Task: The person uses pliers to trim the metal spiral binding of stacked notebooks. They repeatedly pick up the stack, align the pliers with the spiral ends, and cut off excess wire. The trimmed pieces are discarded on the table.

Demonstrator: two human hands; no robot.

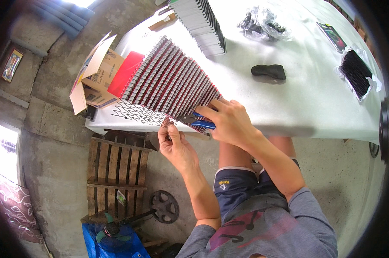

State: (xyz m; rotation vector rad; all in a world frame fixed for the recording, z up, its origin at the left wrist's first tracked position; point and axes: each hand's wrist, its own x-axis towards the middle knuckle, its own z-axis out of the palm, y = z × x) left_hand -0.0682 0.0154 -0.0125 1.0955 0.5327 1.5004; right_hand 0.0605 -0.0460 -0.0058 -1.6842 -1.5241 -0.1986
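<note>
Left hand [177, 145] upturned, seemingly pinching coil [167, 121]; right hand [232, 122] palm down, gripping pliers [205, 124].

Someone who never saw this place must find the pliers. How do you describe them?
On the white table is a large ribbed stack. At its near edge, the right hand holds the pliers. Their blue handles set them apart from the grey and red stack.
</note>
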